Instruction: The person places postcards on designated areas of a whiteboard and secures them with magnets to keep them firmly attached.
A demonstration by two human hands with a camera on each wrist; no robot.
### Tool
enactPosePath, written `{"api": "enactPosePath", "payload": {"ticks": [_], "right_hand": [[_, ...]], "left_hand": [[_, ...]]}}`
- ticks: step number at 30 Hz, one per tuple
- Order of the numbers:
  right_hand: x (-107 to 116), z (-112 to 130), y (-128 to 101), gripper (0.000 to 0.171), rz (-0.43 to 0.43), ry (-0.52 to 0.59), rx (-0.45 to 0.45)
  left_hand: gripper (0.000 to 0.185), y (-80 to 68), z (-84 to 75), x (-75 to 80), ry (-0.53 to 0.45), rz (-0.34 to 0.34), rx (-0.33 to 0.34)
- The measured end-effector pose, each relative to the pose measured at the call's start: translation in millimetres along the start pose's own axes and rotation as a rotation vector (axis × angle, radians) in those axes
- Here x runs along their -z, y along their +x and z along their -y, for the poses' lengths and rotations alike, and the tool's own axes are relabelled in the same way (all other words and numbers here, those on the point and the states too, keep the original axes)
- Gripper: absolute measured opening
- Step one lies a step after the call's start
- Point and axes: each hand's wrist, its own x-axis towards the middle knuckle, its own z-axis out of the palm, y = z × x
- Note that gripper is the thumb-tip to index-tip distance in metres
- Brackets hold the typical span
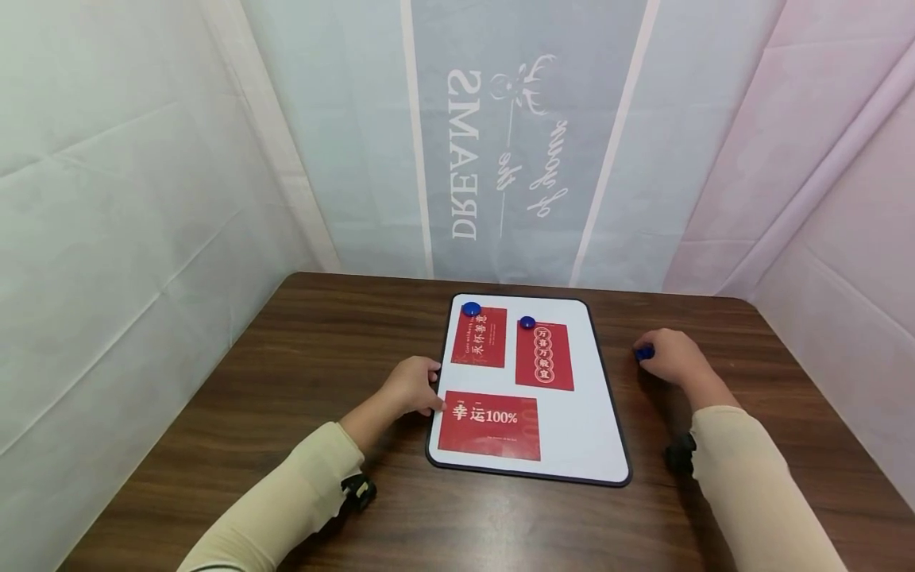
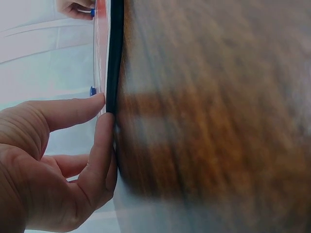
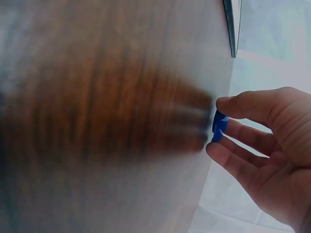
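A white board (image 1: 586, 413) with a black rim lies flat on the brown table (image 1: 300, 342). Three red cards lie on it: one at top left (image 1: 480, 337) and one at top middle (image 1: 545, 356), each with a blue round magnet (image 1: 470, 309) (image 1: 526, 322) on its top edge, and a wide card (image 1: 490, 425) at bottom left. My left hand (image 1: 413, 386) presses its straight fingers (image 2: 99, 133) on the board's left rim (image 2: 114, 58) and the wide card's corner. My right hand (image 1: 672, 357) rests on the table right of the board and pinches a blue magnet (image 3: 219, 127) (image 1: 644, 353).
Pale cloth sheets (image 1: 129, 199) wall the table in on three sides, the back one printed with mirrored lettering (image 1: 465, 155). Bare table shows on both sides of the board and in front of it.
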Motion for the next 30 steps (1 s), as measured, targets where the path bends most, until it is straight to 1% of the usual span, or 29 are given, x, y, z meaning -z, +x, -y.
{"api": "enactPosePath", "payload": {"ticks": [4,7,13,24,30], "right_hand": [[-0.1,2.3,-1.8,0.029,-0.007,-0.018,0.028],[-1.0,4.5,-2.4,0.029,-0.005,-0.014,0.029],[-2.1,9.5,-6.1,0.029,0.000,-0.006,0.026],[2.9,27.0,-11.3,0.026,-0.016,-0.009,0.058],[5.9,40.2,-14.4,0.026,-0.001,-0.002,0.071]], "left_hand": [[0.072,-0.5,-1.2,0.7,-0.004,0.003,0.014],[0.072,-1.0,-1.4,1.3,-0.003,0.003,0.019],[0.072,-1.6,-1.5,1.5,-0.006,0.005,0.009],[0.072,-1.5,-0.5,0.8,-0.024,0.004,0.009],[0.072,-0.3,0.9,0.6,-0.025,0.004,0.008]]}}
